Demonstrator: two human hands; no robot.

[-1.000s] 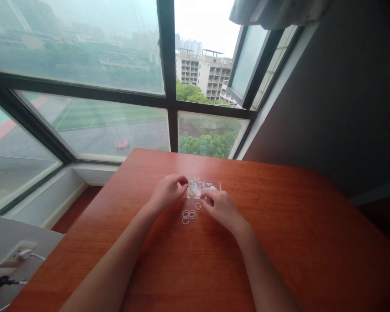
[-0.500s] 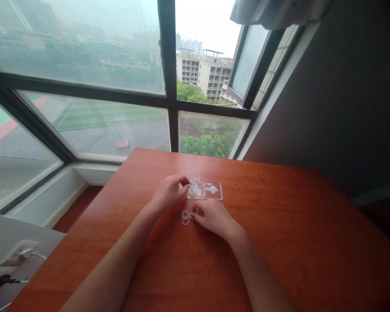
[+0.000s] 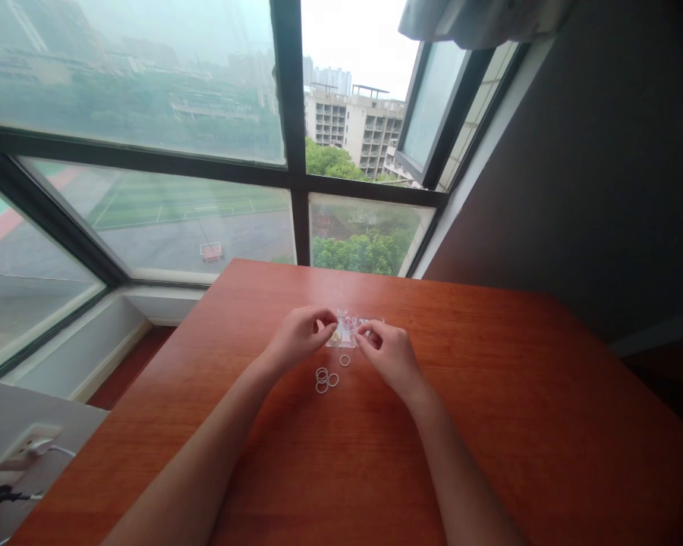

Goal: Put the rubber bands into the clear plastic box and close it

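A small clear plastic box (image 3: 344, 343) lies with its lid folded out to the right, and coloured rings sit in its compartments. My left hand (image 3: 303, 335) is closed at the box's left edge, thumb and fingertips gripping it there. Over the box's right part, my right hand (image 3: 388, 355) pinches a small pale ring (image 3: 354, 338), which shows faintly at the fingertips. One loose white ring (image 3: 344, 361) lies just in front of the box. Nearer to me, several white rings (image 3: 322, 374) rest on the table in a touching cluster. My right hand covers much of the lid.
The box and rings are on a reddish-brown wooden table (image 3: 489, 425). Beyond its far edge stand dark-framed windows (image 3: 299, 182). A grey wall (image 3: 574, 167) rises at the right. Sockets with plugs (image 3: 0, 497) are on the low wall at left.
My right hand has moved up and right from the loose rings to the box, taking a ring along. One ring now lies apart from the cluster. My left hand stays at the box.
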